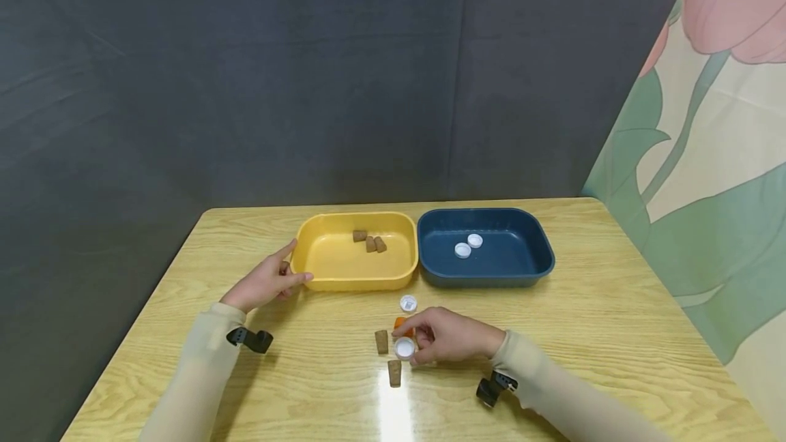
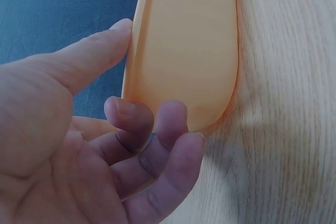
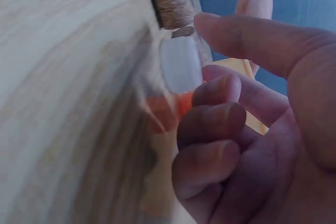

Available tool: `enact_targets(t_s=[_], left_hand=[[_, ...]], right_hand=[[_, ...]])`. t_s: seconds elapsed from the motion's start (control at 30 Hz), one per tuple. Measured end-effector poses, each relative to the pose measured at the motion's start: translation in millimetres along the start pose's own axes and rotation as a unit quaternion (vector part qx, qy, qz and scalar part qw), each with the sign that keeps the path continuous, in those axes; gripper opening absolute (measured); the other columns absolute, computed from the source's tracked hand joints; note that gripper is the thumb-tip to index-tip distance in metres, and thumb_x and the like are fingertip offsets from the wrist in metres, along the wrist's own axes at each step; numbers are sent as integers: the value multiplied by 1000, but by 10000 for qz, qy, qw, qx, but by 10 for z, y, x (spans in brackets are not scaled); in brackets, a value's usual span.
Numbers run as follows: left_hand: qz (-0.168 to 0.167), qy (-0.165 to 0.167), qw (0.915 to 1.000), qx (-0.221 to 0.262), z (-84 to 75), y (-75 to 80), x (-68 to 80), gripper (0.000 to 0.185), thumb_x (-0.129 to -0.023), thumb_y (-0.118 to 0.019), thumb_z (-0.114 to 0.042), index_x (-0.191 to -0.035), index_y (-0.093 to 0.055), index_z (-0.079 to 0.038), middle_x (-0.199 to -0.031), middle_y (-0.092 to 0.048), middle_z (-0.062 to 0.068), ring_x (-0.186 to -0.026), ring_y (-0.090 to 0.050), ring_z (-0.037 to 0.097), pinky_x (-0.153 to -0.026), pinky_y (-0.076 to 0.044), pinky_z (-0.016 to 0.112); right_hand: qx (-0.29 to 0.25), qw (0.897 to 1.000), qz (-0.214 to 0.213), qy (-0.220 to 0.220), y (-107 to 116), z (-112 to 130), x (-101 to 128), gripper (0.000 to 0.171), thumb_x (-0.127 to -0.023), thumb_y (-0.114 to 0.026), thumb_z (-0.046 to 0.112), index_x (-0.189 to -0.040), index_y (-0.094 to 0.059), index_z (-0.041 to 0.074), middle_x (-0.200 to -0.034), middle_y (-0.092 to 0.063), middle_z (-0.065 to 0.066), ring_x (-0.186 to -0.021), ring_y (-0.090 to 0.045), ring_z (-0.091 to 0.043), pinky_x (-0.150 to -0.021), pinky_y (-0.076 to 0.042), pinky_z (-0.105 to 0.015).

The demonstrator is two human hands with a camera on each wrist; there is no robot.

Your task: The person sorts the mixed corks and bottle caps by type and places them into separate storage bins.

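Two small things lie close enough to your right hand that a sloppy pinch could disturb them: the near white cap and the orange piece just beyond it sit between your index finger and thumb, and if you close unevenly, the cap could roll or push the orange piece aside. The upper cork and the lower cork are just beside them, so a sideways sweep of your fingers might knock either one; the far white cap lies a little ahead, toward the trays. Your left hand is well apart from the right, its thumb and index finger spread against the left end of the yellow tray; leaning on that rim could skid or tip the tray. Only the head view shows the three corks inside it and the two white caps in the blue tray. Your left wrist view adds the other fingers bent beside the tray's outer wall. Your right wrist view adds the near cap's side, against the orange, but you cannot tell there whether your fingers grip the cap or whether cap and orange piece are joined.
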State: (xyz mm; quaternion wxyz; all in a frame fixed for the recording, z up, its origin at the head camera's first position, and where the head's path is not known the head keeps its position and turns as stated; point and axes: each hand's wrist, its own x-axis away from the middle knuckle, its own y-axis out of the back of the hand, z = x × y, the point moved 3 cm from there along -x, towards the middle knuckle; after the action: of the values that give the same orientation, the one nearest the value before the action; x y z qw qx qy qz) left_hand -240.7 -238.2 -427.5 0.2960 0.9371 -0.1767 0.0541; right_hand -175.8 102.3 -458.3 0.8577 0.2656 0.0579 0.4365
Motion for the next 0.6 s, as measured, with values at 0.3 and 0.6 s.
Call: enact_targets(t_s=[0.3, 0.6], left_hand=[[16, 21, 10000, -4, 9, -12, -11, 100, -95, -70, -34, -161, -1, -5, -78, -53, 12, -62, -48, 19, -61, -47, 34], [-10, -22, 10000, 42, 42, 0, -11, 100, -95, -70, -34, -161, 0, -6, -79, -54, 13, -63, -49, 19, -61, -48, 35]], right_hand=[[179, 9995, -162, -217, -36, -94, 7, 44, -83, -79, 10, -126, -70, 9, -60, -47, 8, -55, -41, -1, -54, -35, -17], [329, 9987, -279, -267, -42, -88, -13, 35, -82, -81, 10, -116, -73, 12, -60, -46, 6, -53, -40, -2, -55, -35, -18]])
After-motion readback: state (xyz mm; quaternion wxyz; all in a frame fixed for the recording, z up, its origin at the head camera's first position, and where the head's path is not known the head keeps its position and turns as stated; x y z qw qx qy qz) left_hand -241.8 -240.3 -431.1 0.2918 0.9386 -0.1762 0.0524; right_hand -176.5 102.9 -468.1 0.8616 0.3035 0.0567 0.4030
